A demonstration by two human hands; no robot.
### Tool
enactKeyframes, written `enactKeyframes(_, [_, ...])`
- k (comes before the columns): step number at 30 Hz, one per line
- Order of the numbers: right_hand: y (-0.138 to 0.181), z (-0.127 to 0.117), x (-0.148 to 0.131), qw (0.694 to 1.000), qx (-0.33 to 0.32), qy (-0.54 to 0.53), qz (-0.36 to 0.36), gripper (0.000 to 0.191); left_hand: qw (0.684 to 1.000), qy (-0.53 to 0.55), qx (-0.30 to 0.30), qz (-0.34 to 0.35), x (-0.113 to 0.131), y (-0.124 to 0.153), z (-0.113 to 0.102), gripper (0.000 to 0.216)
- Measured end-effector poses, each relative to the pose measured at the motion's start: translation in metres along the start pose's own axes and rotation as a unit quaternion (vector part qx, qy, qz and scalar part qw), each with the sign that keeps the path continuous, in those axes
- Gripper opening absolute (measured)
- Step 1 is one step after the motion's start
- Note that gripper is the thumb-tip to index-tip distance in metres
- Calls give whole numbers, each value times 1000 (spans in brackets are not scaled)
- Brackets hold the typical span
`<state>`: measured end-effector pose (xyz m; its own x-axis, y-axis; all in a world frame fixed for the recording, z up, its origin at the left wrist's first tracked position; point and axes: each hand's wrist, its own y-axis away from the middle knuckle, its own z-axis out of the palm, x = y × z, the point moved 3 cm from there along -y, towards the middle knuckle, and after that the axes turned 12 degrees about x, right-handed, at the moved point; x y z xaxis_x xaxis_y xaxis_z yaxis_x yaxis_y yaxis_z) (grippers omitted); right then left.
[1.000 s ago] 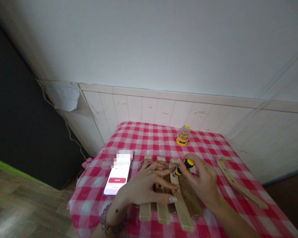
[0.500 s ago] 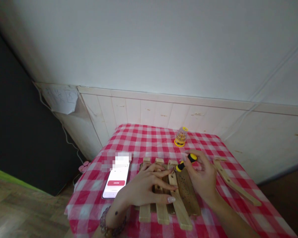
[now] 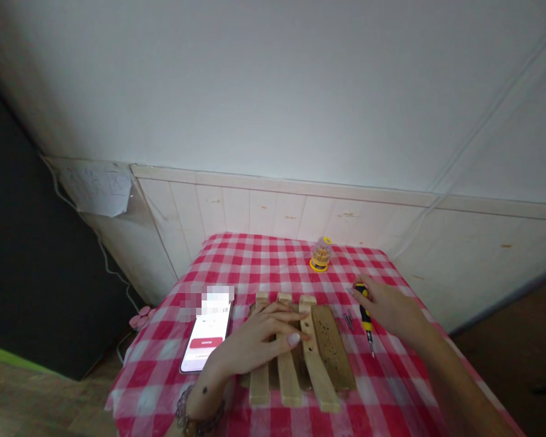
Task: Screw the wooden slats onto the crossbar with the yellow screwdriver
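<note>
Table: a tablecloth (image 3: 255, 261) covers it, and a panelled wall (image 3: 273, 209) stands behind it.
Centre: three wooden slats (image 3: 286, 370) lie side by side on the tablecloth, with a holed wooden board (image 3: 332, 346) touching the rightmost slat on its right.
Left of the slats: a phone (image 3: 204, 340) lies just beside them.
Behind the slats: a screwdriver bit case (image 3: 321, 255) stands near the wall.
Right of the board: small screws (image 3: 348, 320) lie just beside it, then a screwdriver (image 3: 366, 325).
Left hand (image 3: 255, 340): rests on the slats.
Right hand (image 3: 389, 303): on the screwdriver's handle, right of the screws.
</note>
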<state>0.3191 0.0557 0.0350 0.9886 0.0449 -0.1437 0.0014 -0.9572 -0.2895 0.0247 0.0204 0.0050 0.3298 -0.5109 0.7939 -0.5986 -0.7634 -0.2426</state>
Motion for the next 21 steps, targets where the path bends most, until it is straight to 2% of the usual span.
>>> enactKeyframes(2, [10,7,7,998,-8,67,10,14,1000,10,11,-4,-2,2,-1,61])
enactKeyframes(8, [31,29,9,995,-17,98,9,15,999,8,35,-7,4,15,-3,60])
enactKeyframes(15, [31,25,0,991,-3,137,-5,18,996,-68,58,-8,28,36,-4,50])
enactKeyframes(21, [26,26,-23,986,-23,153,-63,20,988,-145,47,-19,38,26,0,39])
